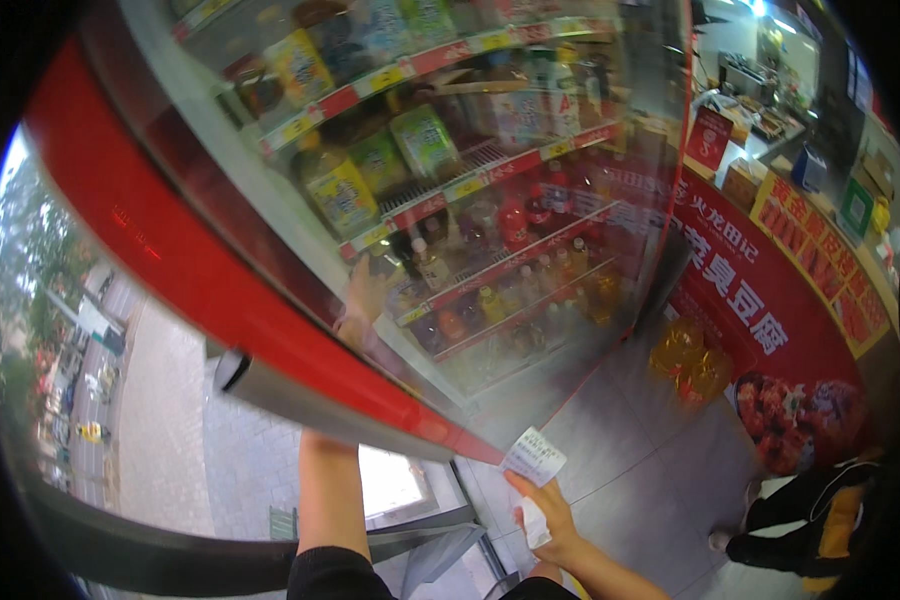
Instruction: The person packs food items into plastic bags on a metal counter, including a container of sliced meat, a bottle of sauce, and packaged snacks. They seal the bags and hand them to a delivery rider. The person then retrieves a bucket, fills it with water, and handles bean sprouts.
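Note:
My left hand (364, 296) shows blurred behind the glass of a red-framed drinks cooler door (266, 300). It is near the edge of the lower shelves, by small bottles (431, 266); its fingers are too unclear to tell whether they hold anything. The forearm passes behind the door's metal handle (337, 412). My right hand (551, 517), lower centre, grips a printed paper slip (534, 456), and a white crumpled paper piece (535, 523) shows in the palm. Yellow-labelled drink bottles (341, 187) and green cartons (424, 139) stand on the shelves above my left hand.
Right of the cooler is a red counter front (727, 277) with printed writing and food pictures. Wrapped yellow bottles (690, 360) stand on the tiled floor (615, 480). A person in dark trousers (787, 525) is at lower right. A paved street (165, 390) lies left.

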A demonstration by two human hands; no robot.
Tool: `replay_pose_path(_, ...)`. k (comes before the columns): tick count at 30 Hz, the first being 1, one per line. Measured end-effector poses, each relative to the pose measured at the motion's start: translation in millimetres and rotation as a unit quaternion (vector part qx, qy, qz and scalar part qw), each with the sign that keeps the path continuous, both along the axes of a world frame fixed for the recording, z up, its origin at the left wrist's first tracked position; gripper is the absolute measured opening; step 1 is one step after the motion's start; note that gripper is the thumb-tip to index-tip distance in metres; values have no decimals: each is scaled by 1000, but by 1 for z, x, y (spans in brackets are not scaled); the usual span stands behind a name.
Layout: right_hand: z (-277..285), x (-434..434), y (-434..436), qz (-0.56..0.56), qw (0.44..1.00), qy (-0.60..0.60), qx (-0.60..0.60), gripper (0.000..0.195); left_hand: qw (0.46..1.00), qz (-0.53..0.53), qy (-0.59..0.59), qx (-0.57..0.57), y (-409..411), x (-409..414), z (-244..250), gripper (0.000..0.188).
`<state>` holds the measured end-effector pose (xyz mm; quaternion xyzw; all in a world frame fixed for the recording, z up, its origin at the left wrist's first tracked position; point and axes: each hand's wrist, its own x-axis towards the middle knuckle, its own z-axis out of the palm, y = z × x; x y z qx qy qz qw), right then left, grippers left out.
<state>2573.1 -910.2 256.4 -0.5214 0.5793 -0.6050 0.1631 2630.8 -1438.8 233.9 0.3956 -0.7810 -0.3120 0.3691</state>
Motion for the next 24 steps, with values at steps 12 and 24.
replay_pose_path(12,-13,32,26,91,989,-106,53,69,940,149,-206,-228,36,1,-9,25)
replay_pose_path(24,-16,-9,161,-180,978,-96,48,68,983,167,-60,37,427,119,-99,33)
